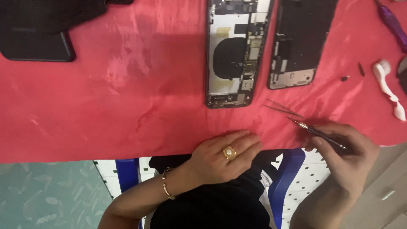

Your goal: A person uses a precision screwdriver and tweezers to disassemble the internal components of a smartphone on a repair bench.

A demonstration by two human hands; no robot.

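An opened phone body (235, 51) with its circuit board and round black coil showing lies on the red cloth (127, 85). Beside it on the right lies the detached black screen panel (299, 40). My left hand (224, 154), with a gold ring and a bracelet, rests flat on the cloth's near edge, holding nothing. My right hand (345, 154) grips a thin dark screwdriver (318, 132) with its tip pointing up-left. Metal tweezers (283, 109) lie on the cloth just above that tip.
A black case or pouch (42, 29) sits at the top left. At the right lie a purple tool (394, 25), a white plastic piece (388, 87) and two small dark parts (345, 78). A blue chair frame (288, 178) shows below the table.
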